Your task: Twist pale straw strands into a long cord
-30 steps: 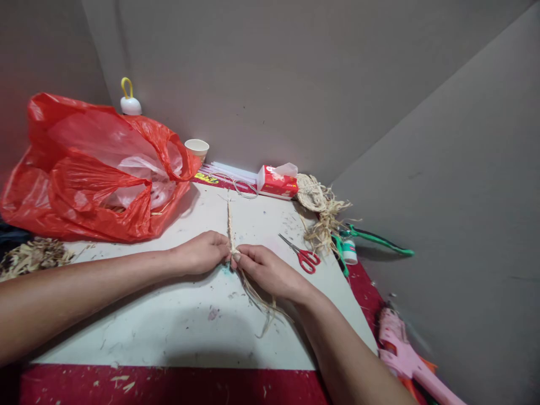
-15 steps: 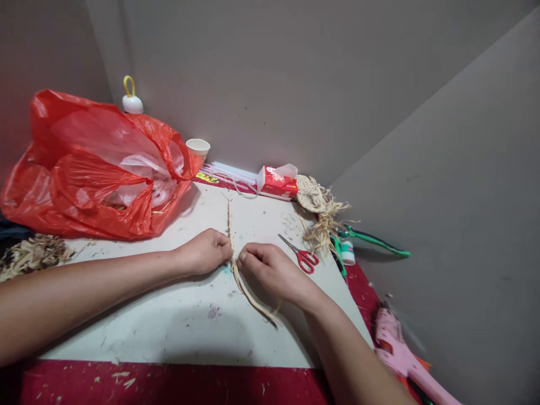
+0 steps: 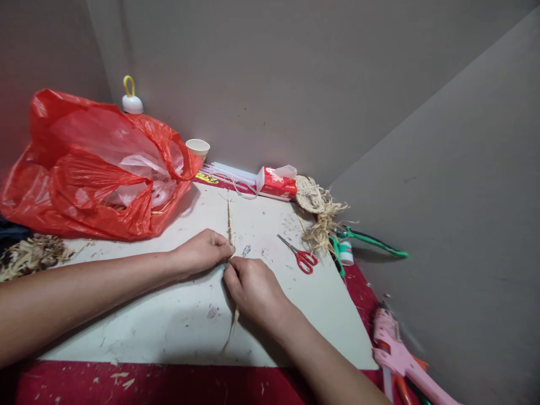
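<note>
A thin braid of pale straw-like fibre runs away from me over the white board. My left hand pinches it near its lower end, fingers closed. Just below, my right hand is closed on the loose strands, its thumb and fingertips almost touching the left ones. Tails of the strands hang out beneath my right hand toward the board's near edge. To the right of my hands lie red-handled scissors, blades pointing up and left.
A red plastic bag fills the left, beside dry fibre scraps. Along the back stand a paper cup, a tissue pack and a woven coil. Green-handled pliers and a pink glue gun lie right.
My right hand has moved left and slightly toward me, up against my left hand. The loose strand tails have swung from the right to nearly straight down. My left hand has barely shifted.
</note>
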### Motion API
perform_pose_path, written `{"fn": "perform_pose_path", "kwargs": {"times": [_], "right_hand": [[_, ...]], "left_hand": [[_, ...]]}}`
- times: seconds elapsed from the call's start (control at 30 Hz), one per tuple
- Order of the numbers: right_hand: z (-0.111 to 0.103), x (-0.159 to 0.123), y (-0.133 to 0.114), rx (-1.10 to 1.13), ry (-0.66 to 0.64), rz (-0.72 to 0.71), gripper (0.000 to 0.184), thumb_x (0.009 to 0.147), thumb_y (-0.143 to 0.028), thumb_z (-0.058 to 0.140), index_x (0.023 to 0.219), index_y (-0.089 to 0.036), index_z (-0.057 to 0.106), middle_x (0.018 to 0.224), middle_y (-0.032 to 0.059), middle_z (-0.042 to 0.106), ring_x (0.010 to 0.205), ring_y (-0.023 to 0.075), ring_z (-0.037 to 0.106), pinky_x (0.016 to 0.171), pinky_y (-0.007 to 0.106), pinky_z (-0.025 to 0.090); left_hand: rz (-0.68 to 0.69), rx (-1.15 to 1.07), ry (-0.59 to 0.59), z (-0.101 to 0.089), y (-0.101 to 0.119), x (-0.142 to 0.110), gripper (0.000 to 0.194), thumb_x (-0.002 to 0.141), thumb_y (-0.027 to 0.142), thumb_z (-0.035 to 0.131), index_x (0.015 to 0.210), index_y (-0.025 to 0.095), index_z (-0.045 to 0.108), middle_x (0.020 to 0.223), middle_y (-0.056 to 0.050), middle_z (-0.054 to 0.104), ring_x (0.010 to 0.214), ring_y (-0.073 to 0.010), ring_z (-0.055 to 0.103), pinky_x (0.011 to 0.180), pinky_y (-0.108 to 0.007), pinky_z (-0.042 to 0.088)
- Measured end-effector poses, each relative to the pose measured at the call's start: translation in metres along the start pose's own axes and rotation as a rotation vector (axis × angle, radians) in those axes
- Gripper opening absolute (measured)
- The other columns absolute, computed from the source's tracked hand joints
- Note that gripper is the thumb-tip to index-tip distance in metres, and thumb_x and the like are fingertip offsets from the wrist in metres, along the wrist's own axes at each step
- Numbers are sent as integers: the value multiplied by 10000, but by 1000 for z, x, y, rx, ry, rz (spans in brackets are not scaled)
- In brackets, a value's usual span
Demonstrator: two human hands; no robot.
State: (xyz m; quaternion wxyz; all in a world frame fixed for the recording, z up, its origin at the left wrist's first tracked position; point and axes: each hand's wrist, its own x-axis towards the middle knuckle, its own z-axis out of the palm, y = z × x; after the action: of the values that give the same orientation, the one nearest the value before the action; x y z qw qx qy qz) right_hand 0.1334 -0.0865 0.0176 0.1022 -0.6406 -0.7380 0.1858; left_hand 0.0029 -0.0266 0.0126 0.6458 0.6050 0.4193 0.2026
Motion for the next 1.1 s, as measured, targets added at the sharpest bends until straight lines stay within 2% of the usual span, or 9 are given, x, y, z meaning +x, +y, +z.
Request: {"fn": "perform_pose_path", "kwargs": {"times": [0.1,0.17,0.27,0.33,0.4,0.5,0.67,0.87,1.1], "right_hand": [[-5,-7,-7,-127,-28,-42,241,847,-193,392,693,-167,575,632,94,622,528,173,496,527,298,221],[-14,-13,-12,-108,-98,-127,229,851,-193,411,677,-168,558,591,59,587,501,140,453,520,287,219],[-33,-25,-17,111,-289,-290,303,864,-265,466,576,-175,488,517,-8,489,477,97,385,495,249,238],[-49,-29,-17,308,-345,-292,384,881,-343,463,538,-173,451,489,-24,450,465,85,373,472,226,259],[-65,-30,-14,503,-282,-198,425,892,-419,437,547,-173,466,473,-22,461,445,86,403,453,214,300],[-89,-27,-10,718,-88,-80,418,858,-513,468,635,-170,554,463,-16,502,405,98,459,424,218,356],[-114,-31,-5,711,126,-12,375,805,-518,558,651,-176,580,457,-17,506,397,98,459,396,213,354],[-101,-67,6,672,214,117,374,799,-520,563,675,-167,567,494,-20,507,439,92,470,410,198,352],[-83,-110,48,801,414,307,345,779,-498,607,721,-160,568,519,-13,522,422,76,431,392,189,311]], "left_hand": [[-17,-47,-2,0,1,-2,247,687,317,570,530,156,469,431,81,353,423,-43,237,437,-210,158],[-29,-70,4,0,0,-3,220,679,302,578,545,152,489,428,83,357,415,-42,242,433,-208,160],[-22,-106,-10,-2,-2,-5,201,679,307,580,576,154,502,441,81,377,408,-44,257,422,-210,164],[-10,-108,-29,-3,-2,-6,197,677,314,582,586,157,505,435,81,377,394,-46,255,408,-214,154],[-10,-85,-50,-5,-2,-6,206,677,323,579,575,164,498,408,85,356,371,-47,240,394,-220,132],[-19,-53,-75,-8,-1,-7,242,679,354,578,552,176,474,378,88,335,343,-49,225,380,-225,116],[4,-23,-90,-13,-1,-7,272,657,376,597,531,181,456,373,85,339,331,-48,230,373,-220,122],[56,-11,-105,-16,-6,-7,298,638,362,599,502,191,397,365,87,319,325,-45,218,366,-216,115],[97,-11,-121,-17,-8,-7,342,628,408,611,504,195,373,360,92,301,326,-44,209,373,-215,101]]}}
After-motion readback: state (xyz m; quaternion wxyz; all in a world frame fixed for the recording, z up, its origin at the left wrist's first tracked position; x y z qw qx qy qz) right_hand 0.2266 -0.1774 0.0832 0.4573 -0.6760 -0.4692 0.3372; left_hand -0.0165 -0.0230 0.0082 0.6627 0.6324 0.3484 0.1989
